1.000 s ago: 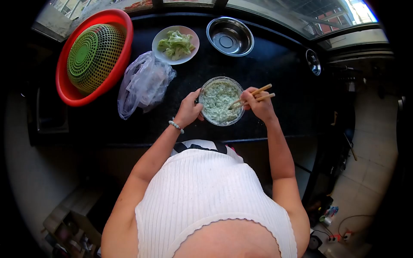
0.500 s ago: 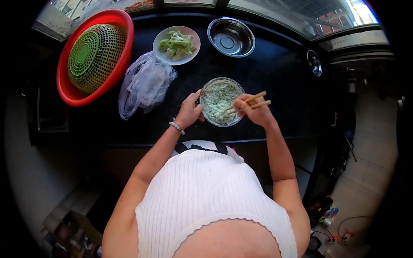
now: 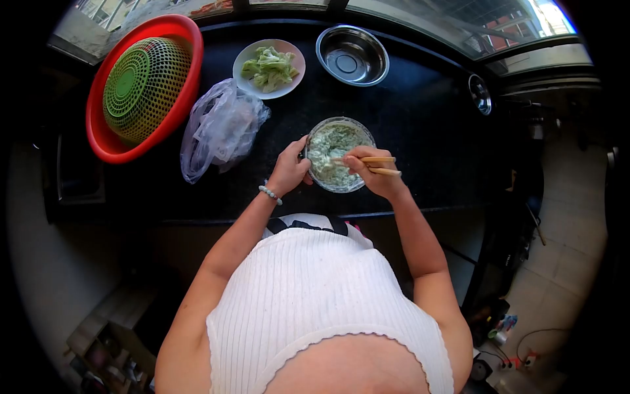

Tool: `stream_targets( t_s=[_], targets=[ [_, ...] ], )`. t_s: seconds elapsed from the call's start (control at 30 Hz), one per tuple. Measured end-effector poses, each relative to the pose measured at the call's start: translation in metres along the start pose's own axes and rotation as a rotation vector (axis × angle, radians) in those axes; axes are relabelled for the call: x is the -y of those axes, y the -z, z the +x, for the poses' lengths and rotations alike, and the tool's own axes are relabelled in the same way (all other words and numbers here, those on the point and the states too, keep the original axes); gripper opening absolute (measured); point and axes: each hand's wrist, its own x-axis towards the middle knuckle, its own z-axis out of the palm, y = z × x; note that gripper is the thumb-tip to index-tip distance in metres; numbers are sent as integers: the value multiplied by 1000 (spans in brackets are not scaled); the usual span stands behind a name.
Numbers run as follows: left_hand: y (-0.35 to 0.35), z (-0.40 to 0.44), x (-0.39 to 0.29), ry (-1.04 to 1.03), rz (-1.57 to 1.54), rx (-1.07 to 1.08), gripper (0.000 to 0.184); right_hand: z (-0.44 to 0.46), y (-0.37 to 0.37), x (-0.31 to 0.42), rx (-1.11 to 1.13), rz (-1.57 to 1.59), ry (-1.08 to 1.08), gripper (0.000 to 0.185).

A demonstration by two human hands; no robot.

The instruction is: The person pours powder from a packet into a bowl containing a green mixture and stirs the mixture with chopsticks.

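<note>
A clear bowl (image 3: 369, 133) stands on the dark counter in front of me, holding a pale green and white wet mixture (image 3: 328, 141). My left hand (image 3: 289, 167) grips the bowl's left rim, with the thumb near the edge. In my right hand (image 3: 375, 172) is a pair of chopsticks (image 3: 380, 159), closed between the fingers. Their tips reach into the mixture, and their back ends point to the right. My right hand is over the bowl's right side and covers part of it.
Behind the bowl are a white plate (image 3: 295, 79) of pale green vegetable pieces (image 3: 269, 69) and a steel basin (image 3: 352, 58). To the left lie a crumpled plastic bag (image 3: 224, 131) and a red basin (image 3: 98, 134) holding a green colander (image 3: 141, 88). A small metal dish (image 3: 480, 95) sits far right.
My right hand has moved left over the bowl, and the chopstick tips have shifted left and up through the mixture. My left hand stays at the rim.
</note>
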Motion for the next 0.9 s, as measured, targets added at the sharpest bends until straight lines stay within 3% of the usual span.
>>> stream_targets(
  t_s=[0.03,0.1,0.17,0.23,0.27,0.37,0.4,0.5,0.53,0.63,0.67,0.7,0.77,0.83,0.9],
  targets=[
    [0,2,0,-6,6,-3,57,-6,13,0,78,123,-182,15],
    [-3,2,0,-2,1,0,57,1,38,-13,-96,10,-285,16],
    [-2,1,-2,14,-7,4,57,11,25,-22,-255,-143,-38,15],
    [-3,1,-3,3,-14,-2,57,14,-5,-12,-179,-158,342,14],
    [-2,0,-2,2,-16,-5,57,3,-6,-12,-59,-77,187,13],
    [-2,1,-3,7,-2,8,58,-1,41,-5,13,43,-366,11],
    [-3,1,-2,11,-7,7,58,5,43,-8,-146,-37,-372,12],
    [-2,4,-2,5,-18,6,58,14,4,-13,-214,-157,187,16],
    [-2,3,0,-2,-20,6,58,11,-6,-8,-114,-188,329,19],
    [-2,0,1,12,-18,12,58,-3,24,-7,45,110,-251,19],
    [-1,1,2,25,-24,16,58,3,36,-9,-79,24,-336,20],
    [-1,3,2,35,-28,17,58,9,34,-12,-233,-13,-269,19],
    [-4,1,-1,29,-38,15,59,15,10,-14,-265,-190,34,16],
    [0,0,-2,19,-29,12,59,7,-11,-1,-111,-180,250,13],
    [-1,0,1,-2,-19,17,59,-10,8,3,54,-24,-49,14]
  ],
)
